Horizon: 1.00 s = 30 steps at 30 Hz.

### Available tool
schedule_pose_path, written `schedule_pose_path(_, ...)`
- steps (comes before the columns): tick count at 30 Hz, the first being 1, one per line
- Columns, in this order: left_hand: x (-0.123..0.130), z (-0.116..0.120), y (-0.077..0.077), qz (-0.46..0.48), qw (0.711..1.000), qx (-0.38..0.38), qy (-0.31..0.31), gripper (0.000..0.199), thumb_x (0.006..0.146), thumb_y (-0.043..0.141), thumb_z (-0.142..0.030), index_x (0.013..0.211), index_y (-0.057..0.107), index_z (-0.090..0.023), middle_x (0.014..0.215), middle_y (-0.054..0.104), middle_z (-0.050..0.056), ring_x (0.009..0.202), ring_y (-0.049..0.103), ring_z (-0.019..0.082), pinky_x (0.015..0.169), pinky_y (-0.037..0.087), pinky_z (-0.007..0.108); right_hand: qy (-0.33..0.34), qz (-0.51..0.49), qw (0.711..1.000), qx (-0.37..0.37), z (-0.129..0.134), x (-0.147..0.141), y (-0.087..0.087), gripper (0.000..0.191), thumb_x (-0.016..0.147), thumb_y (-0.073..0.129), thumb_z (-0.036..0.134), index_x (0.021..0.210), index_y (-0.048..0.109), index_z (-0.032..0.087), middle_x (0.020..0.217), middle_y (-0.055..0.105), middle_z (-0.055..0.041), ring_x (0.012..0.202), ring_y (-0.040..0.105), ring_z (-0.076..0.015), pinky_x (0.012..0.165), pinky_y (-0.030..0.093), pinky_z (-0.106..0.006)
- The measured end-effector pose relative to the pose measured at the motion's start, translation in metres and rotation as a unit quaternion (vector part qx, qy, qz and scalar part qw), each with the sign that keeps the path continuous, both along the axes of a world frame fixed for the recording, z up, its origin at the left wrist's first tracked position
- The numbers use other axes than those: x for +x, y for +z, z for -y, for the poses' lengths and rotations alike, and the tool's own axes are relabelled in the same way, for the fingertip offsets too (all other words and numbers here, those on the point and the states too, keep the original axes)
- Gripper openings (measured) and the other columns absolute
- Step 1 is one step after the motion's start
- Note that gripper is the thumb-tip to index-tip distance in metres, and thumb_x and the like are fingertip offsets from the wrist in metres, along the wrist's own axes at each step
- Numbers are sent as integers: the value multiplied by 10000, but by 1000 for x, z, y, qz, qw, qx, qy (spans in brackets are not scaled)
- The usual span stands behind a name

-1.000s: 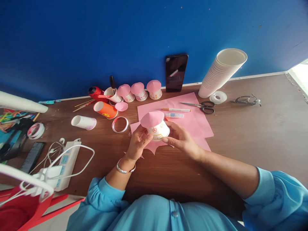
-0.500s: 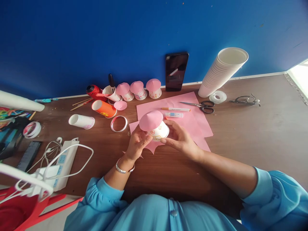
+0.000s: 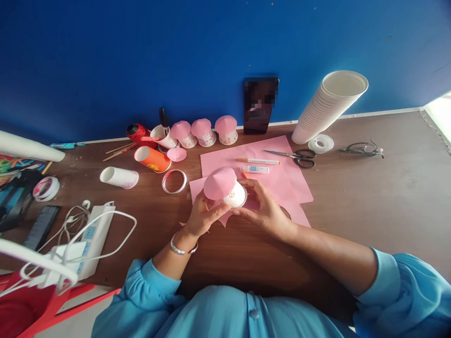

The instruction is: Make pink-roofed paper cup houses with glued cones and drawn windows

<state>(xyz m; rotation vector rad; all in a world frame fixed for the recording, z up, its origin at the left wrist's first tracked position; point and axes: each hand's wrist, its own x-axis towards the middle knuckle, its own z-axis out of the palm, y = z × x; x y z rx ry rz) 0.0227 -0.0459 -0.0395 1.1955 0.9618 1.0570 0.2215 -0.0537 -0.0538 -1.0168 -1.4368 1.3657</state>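
Between my two hands is a small white paper cup (image 3: 237,195) with drawings on its side and a pink paper cone (image 3: 220,183) on top, tilted to the left. My left hand (image 3: 202,213) is closed round the cone side, its thumb on the cup. My right hand (image 3: 264,206) grips the cup's base end with thumb and fingers. Pink paper sheets (image 3: 218,159) lie under and behind the hands. On them are a marker (image 3: 259,161), a glue stick (image 3: 255,169) and scissors (image 3: 298,157).
Several cone-topped cups (image 3: 226,130) line the wall beside a black phone (image 3: 260,105). A tall stack of white cups (image 3: 329,108), a clear tape roll (image 3: 320,143) and glasses (image 3: 361,149) stand right. Left are an orange cup (image 3: 152,159), a tape ring (image 3: 174,181) and a power strip (image 3: 95,241).
The cone-topped cup has turned and tilted a little in my hands and sits slightly lower. My right fingers have shifted along its base. The other things lie as before.
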Motion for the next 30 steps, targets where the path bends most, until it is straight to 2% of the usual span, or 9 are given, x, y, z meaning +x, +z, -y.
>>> schedule_pose_path(4, 0, -1, 4, 1, 1000, -7, -1, 436, 797, 868, -346, 1211, 767, -250, 1156, 792, 64, 1105, 734, 261, 1011, 603, 387, 0, 7, 1000, 5, 0, 0, 1, 616, 839, 834, 534, 1288, 518, 255, 1301, 660, -127, 1214, 665, -302, 1047, 575, -505)
schedule_pose_path(11, 0, 0, 6, -29, 999, -23, 6, 471, 771, 878, -397, 1183, 764, -199, 1127, 786, 102, 1120, 726, 326, 1052, 587, 503, -3, 21, 1000, 3, -1, 0, 3, 621, 834, 824, 566, 1280, 528, 250, 1285, 667, -128, 1202, 667, -307, 1040, 570, -506)
schedule_pose_path(16, 0, 0, 4, -23, 999, -29, 7, 473, 782, 870, -404, 1197, 753, -211, 1152, 776, 100, 1154, 714, 340, 1088, 565, 546, -3, 25, 1000, 0, -1, 0, 5, 647, 816, 824, 612, 1268, 543, 245, 1278, 670, -132, 1197, 668, -313, 1036, 571, -513)
schedule_pose_path(23, -1, 1, -6, 7, 999, -10, 30, 594, 778, 885, -339, 1334, 683, -292, 1253, 747, 75, 1263, 669, 333, 1141, 530, 546, 10, 30, 999, 18, -2, 2, 2, 620, 852, 813, 560, 1311, 526, 258, 1326, 649, -133, 1231, 657, -310, 1054, 573, -527)
schedule_pose_path(26, -2, 0, -8, 25, 999, -16, 34, 595, 805, 866, -359, 1362, 668, -290, 1274, 747, 74, 1246, 680, 320, 1116, 548, 516, 16, 42, 998, 46, -2, 4, -1, 622, 869, 810, 506, 1361, 514, 266, 1376, 623, -139, 1264, 637, -319, 1071, 563, -543)
schedule_pose_path(30, -5, -3, -10, 48, 999, -13, 11, 579, 844, 817, -444, 1368, 673, -243, 1328, 735, 102, 1248, 681, 333, 1106, 547, 495, 22, 44, 998, 46, 0, 5, -5, 617, 891, 796, 445, 1401, 495, 273, 1396, 613, -139, 1248, 646, -316, 1050, 576, -550)
